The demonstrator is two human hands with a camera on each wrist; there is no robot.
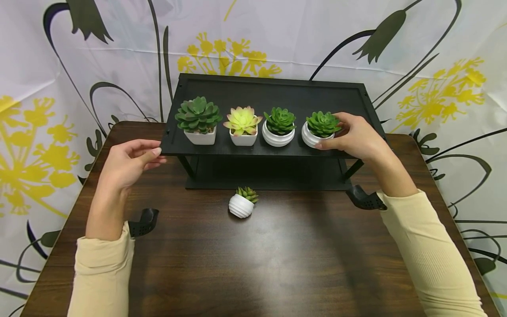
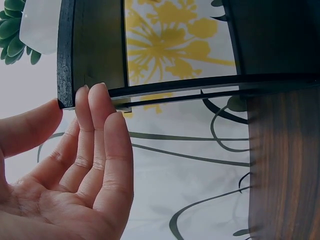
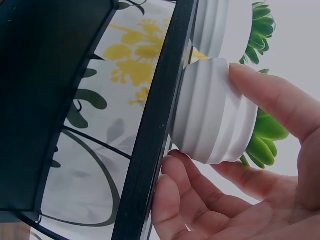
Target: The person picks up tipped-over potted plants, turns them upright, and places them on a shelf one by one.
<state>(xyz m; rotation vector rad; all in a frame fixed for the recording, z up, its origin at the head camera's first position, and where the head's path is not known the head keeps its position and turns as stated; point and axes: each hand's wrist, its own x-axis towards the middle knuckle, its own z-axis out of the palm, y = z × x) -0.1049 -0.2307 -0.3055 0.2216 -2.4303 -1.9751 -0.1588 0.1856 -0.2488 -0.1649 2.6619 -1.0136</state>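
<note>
At the front left corner of a black two-tier shelf [image 1: 269, 90], my left hand [image 1: 128, 165] pinches the top board, thumb on the edge and fingertips underneath in the left wrist view. My right hand [image 1: 356, 136] grips a ribbed round white pot with a green succulent [image 1: 321, 125] between thumb and fingers at the right end of the row. In the right wrist view that pot [image 3: 210, 112] is at the board's front edge. Left of it stand another round-potted green succulent [image 1: 279, 127], a yellow-pink succulent [image 1: 243, 126] and a larger dark green succulent [image 1: 200, 121], both in square white pots.
A small succulent in a white ribbed pot [image 1: 241, 205] lies tilted on the brown wooden table [image 1: 253, 264], in front of the shelf's lower board [image 1: 269, 174]. Behind the table hangs a white cloth [image 1: 317, 26] printed with flowers.
</note>
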